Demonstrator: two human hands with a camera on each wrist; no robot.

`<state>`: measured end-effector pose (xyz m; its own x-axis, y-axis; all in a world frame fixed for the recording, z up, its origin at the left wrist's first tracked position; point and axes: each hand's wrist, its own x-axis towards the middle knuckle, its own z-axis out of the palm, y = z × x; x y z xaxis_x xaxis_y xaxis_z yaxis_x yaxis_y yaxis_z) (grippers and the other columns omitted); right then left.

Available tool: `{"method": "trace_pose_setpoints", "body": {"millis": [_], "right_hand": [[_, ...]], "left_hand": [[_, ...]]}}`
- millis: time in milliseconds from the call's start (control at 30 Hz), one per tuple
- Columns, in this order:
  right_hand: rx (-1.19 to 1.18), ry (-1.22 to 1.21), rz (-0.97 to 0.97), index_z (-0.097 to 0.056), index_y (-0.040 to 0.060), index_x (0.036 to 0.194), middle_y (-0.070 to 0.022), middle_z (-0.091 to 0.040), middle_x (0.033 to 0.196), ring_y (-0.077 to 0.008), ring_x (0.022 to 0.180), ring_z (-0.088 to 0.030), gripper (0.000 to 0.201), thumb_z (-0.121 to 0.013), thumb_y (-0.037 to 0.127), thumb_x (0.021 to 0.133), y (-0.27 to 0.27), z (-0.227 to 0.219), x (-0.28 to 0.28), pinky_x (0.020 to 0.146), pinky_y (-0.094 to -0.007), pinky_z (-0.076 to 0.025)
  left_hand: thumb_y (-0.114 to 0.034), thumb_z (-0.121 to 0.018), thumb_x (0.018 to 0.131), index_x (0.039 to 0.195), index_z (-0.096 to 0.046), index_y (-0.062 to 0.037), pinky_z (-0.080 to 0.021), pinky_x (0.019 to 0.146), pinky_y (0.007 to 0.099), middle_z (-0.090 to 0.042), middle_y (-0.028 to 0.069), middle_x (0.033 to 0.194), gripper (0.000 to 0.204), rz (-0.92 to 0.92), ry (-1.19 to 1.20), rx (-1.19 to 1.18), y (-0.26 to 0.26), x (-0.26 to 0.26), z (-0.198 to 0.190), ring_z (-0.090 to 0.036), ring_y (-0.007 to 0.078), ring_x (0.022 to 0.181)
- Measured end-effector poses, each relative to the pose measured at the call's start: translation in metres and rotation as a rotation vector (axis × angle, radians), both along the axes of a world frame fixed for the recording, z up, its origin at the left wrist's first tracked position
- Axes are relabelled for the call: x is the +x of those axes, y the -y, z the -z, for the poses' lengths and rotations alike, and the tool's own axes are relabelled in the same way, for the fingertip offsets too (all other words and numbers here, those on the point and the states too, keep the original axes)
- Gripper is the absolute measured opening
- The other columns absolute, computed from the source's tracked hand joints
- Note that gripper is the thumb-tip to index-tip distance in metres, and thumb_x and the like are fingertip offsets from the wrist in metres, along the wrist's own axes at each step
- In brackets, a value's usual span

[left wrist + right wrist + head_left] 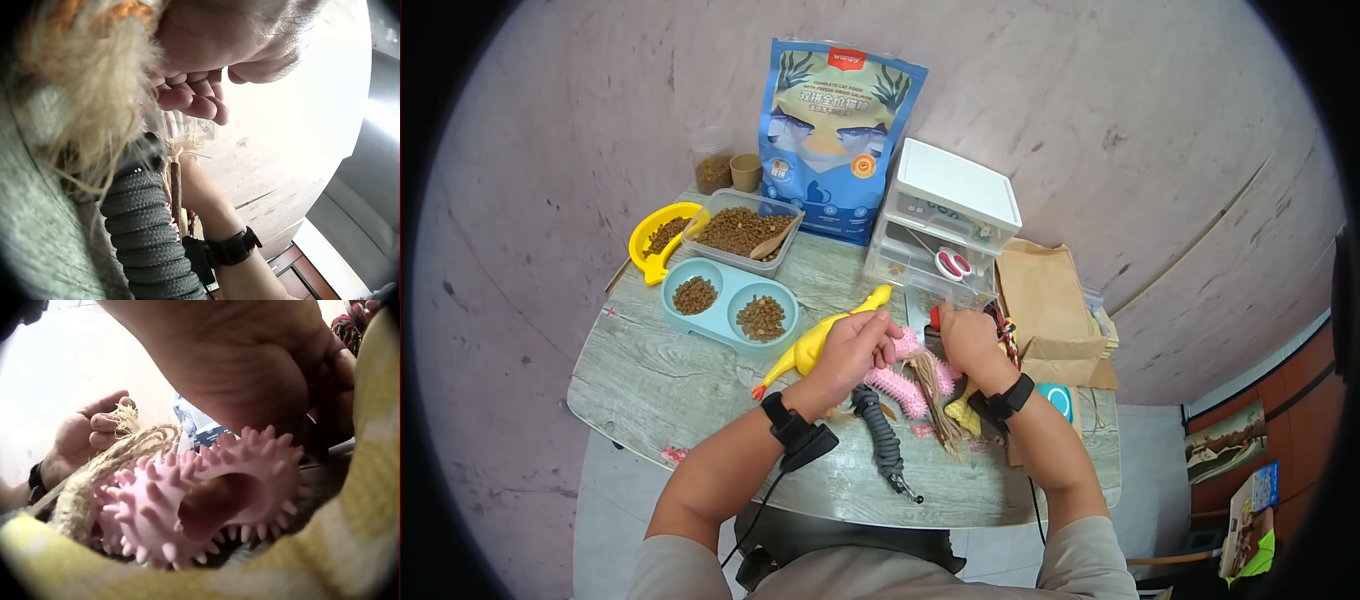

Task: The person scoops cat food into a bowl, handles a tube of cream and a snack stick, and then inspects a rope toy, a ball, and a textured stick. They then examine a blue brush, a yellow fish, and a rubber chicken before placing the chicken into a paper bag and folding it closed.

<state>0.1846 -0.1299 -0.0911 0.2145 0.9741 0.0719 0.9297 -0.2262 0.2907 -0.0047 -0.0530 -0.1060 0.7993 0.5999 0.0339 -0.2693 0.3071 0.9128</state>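
from my remote seat, i see the left hand palm inward, fingers loosely bent and holding nothing, between the yellow rubber chicken and the pink spiky toy. the right hand reaches down just beside a red item, its fingers bent; whether it grips anything, i cannot tell. the pink toy lies right of the middle of the tabletop, a tan rope across it. toward the near edge i have the grey coiled rope.
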Motion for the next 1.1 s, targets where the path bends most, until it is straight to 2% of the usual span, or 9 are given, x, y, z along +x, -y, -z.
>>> {"method": "trace_pose_setpoints", "body": {"millis": [267,367,433,567,867,967,1100], "right_hand": [[-0.006,0.019,0.002,-0.056,0.003,0.09,-0.0149,-0.065,0.071,-0.0284,0.066,-0.066,0.014,-0.053,0.009,0.078,0.004,0.0,0.007,0.057,-0.0376,-0.052],[-0.002,-0.044,-0.016,-0.055,0.0034,0.089,-0.0152,-0.065,0.071,-0.029,0.066,-0.066,0.013,-0.055,0.013,0.08,0.009,-0.001,0.01,0.058,-0.0392,-0.051],[-0.001,-0.119,-0.034,-0.054,0.0031,0.089,-0.0156,-0.065,0.07,-0.0293,0.066,-0.065,0.017,-0.057,0.018,0.081,0.014,-0.005,0.007,0.058,-0.0408,-0.051],[0.024,-0.1,-0.023,-0.054,0.0027,0.09,-0.0152,-0.064,0.068,-0.0295,0.066,-0.065,0.021,-0.058,0.021,0.081,0.018,-0.013,0.004,0.058,-0.0415,-0.05],[0.086,-0.141,-0.047,-0.058,0.0026,0.081,-0.0168,-0.063,0.066,-0.033,0.065,-0.063,0.025,-0.066,0.025,0.074,0.025,-0.022,0.002,0.058,-0.0431,-0.05],[0.031,-0.19,-0.036,-0.06,0.0021,0.077,-0.0183,-0.062,0.071,-0.0325,0.069,-0.063,0.025,-0.067,0.025,0.07,0.026,-0.023,0.003,0.062,-0.0428,-0.05],[0.145,-0.114,-0.136,-0.059,0.0013,0.077,-0.0175,-0.061,0.079,-0.033,0.076,-0.06,0.026,-0.069,0.023,0.068,0.031,-0.025,-0.001,0.07,-0.0416,-0.047]], "left_hand": [[-0.028,-0.04,0.097,0.087,-0.058,-0.0039,-0.037,0.051,0.0174,-0.057,0.001,0.063,0.032,-0.008,-0.011,0.013,0.0,0.0,-0.001,-0.048,0.0044,0.053],[-0.028,-0.04,0.097,0.087,-0.058,-0.0038,-0.037,0.051,0.0175,-0.057,0.0012,0.063,0.032,-0.004,0.0,0.008,0.0,0.0,-0.001,-0.048,0.0046,0.053],[-0.029,-0.039,0.097,0.087,-0.058,-0.0036,-0.037,0.051,0.0176,-0.057,0.0014,0.063,0.033,0.001,0.0,-0.017,0.0,-0.001,-0.003,-0.048,0.0049,0.053],[-0.03,-0.039,0.097,0.087,-0.058,-0.0035,-0.037,0.051,0.0177,-0.057,0.0015,0.063,0.035,-0.008,0.002,-0.046,0.001,-0.001,-0.003,-0.049,0.0051,0.053],[-0.031,-0.038,0.098,0.086,-0.059,-0.0037,-0.038,0.05,0.0174,-0.057,0.0012,0.063,0.036,-0.005,-0.001,-0.046,0.002,-0.001,-0.005,-0.049,0.0049,0.053],[-0.031,-0.042,0.096,0.086,-0.058,-0.0019,-0.039,0.052,0.0173,-0.055,0.002,0.064,0.035,0.007,0.015,-0.057,0.001,-0.001,-0.003,-0.05,0.0054,0.055],[-0.031,-0.042,0.097,0.086,-0.058,-0.0021,-0.039,0.051,0.0172,-0.055,0.002,0.064,0.035,0.008,-0.003,-0.043,0.0,-0.001,-0.003,-0.05,0.0052,0.055]]}}
